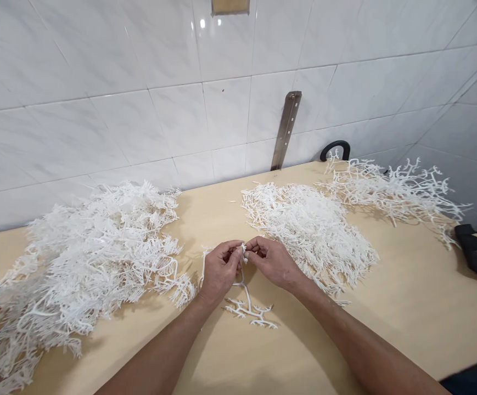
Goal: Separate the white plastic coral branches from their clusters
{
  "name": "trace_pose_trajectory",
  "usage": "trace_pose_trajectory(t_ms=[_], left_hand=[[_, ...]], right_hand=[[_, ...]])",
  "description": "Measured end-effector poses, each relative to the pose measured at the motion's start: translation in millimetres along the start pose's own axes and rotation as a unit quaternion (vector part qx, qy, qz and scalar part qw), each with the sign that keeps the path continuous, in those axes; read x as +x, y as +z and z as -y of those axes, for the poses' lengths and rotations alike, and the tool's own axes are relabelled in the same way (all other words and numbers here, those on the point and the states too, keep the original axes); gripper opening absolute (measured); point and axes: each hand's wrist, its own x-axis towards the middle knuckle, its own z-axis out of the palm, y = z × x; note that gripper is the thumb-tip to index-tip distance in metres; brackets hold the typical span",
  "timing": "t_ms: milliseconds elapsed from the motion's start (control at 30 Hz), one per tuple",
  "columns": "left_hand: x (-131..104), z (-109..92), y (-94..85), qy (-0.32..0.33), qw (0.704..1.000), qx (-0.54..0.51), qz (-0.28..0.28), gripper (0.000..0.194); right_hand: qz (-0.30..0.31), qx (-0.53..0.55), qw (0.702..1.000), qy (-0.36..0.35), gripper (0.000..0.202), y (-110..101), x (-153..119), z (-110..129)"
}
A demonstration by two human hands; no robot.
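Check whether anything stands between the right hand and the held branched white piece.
Nothing visible does: the right hand has its fingertips at the top of the branched white piece, beside the left hand. The middle pile lies beyond them.

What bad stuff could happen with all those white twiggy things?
The thin prongs on the white branched piece at the fingertips might bend or snap if the left hand and right hand tug hard. The left pile looks tangled and has bits near the left hand, so they might snag. The right forearm is close to the middle pile and could knock bits loose.
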Motion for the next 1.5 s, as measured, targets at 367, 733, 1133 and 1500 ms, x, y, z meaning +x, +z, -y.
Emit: trace_pose_trajectory(t_ms=[367, 733, 1133, 1500], left_hand=[[-3.5, -8.4, -2.1, 0.029, 0.998, 0.045, 0.014, 0.028], [-6.6, -9.0, 0.0, 0.133, 0.984, 0.112, 0.041, 0.020], [-5.3, -6.4, -1.1, 0.019, 0.998, 0.064, -0.006, 0.030], [-2.6, -9.5, -2.3, 0.028, 0.995, 0.092, 0.008, 0.035]], right_hand=[[-0.007, 0.000, 1.000, -0.004, 0.026, 0.5, 0.9, -7.1], [-0.022, -0.032, 0.998, -0.041, 0.016, -11.5, -0.8, 3.9], [0.025, -0.018, 0.999, -0.013, 0.016, -13.1, -1.2, 7.3], [0.043, 0.020, 0.999, 0.018, 0.025, -14.2, -1.5, 10.8]])
